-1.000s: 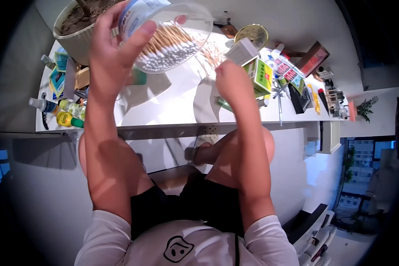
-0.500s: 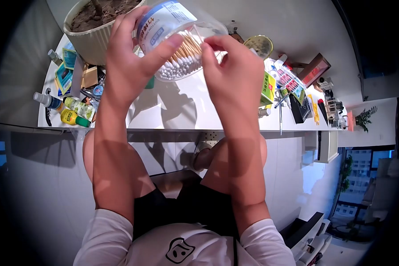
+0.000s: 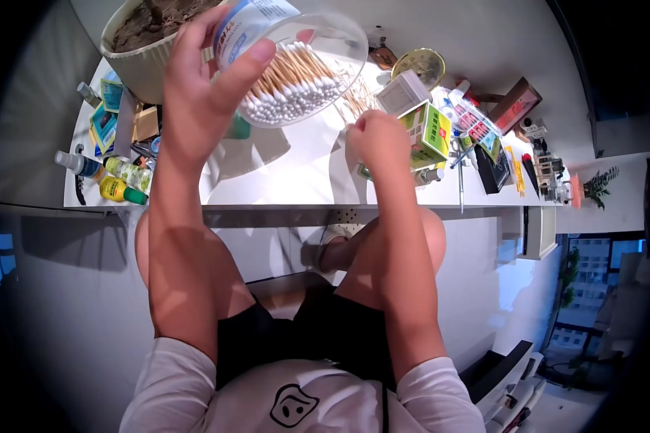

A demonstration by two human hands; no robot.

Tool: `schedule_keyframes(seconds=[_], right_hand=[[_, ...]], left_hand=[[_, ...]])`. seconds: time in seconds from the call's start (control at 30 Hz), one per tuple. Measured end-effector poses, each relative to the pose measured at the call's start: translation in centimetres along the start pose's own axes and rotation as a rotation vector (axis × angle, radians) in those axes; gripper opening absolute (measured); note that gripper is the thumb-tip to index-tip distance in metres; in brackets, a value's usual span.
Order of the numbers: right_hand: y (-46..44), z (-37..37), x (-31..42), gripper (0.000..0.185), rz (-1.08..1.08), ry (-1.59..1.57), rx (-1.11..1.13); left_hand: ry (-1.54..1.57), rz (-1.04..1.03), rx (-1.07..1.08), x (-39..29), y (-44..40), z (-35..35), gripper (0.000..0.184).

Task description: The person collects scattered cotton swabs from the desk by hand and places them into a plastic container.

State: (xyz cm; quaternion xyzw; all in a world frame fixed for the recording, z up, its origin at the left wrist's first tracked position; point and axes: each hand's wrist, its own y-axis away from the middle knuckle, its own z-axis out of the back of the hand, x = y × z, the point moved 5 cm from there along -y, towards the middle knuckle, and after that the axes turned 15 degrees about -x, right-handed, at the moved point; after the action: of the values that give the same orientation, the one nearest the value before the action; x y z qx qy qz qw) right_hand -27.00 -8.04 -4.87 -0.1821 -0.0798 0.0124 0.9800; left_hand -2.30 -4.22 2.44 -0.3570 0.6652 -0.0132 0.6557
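Note:
My left hand [image 3: 208,79] is wrapped round a clear round tub [image 3: 354,50] with a blue and white label, held tilted above the table. Inside it, a thick bundle of cotton swabs [image 3: 292,79] shows white tips and wooden sticks. My right hand [image 3: 383,141] is low over the table, to the right of the tub and apart from it. Its fingers are pinched together; whatever they hold is too small to make out. Just beyond these fingertips lies a loose pile of cotton swabs [image 3: 357,99] on the white table [image 3: 289,173].
A large ribbed pot with soil [image 3: 137,65] stands at the back left. Bottles [image 3: 112,189] and packets crowd the left end. Right of my right hand are a green box [image 3: 430,133], a translucent box [image 3: 403,92], a round gold-rimmed object [image 3: 419,68] and a black box [image 3: 487,173].
My right hand has left the tub's mouth and moved down beside the loose swabs. The tub has shifted slightly left, its opening turned more to the right, uncovering the pile behind it.

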Motion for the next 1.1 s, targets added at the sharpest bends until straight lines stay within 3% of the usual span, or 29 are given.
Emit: schedule_keyframes(seconds=[0.33,0.53,0.67,0.83,1.0,1.1], right_hand=[[1.3,-2.7,-0.2,0.02,0.12,0.083,-0.015],[-0.2,2.0,-1.1,0.014,-0.112,-0.053,-0.031],[-0.2,7.9,0.1,0.013,-0.123,-0.666,-0.374],[1.4,12.4,2.4,0.01,0.096,-0.791,-0.6],[2.3,10.0,5.9,0.009,0.324,-0.684,-0.561],[2.1,9.4,7.1,0.007,0.305,-0.616,-0.56]], left_hand=[[0.006,0.019,-0.009,0.0,-0.1,0.3,0.058],[-0.011,0.004,0.02,0.4,-0.3,0.2,0.058],[0.001,-0.024,0.008,0.5,-0.2,0.1,0.06],[-0.145,-0.063,-0.032,-0.3,0.2,-0.5,0.061],[-0.105,-0.088,-0.053,0.2,0.0,-0.5,0.072],[-0.063,-0.051,-0.051,0.0,0.1,-0.6,0.072]])
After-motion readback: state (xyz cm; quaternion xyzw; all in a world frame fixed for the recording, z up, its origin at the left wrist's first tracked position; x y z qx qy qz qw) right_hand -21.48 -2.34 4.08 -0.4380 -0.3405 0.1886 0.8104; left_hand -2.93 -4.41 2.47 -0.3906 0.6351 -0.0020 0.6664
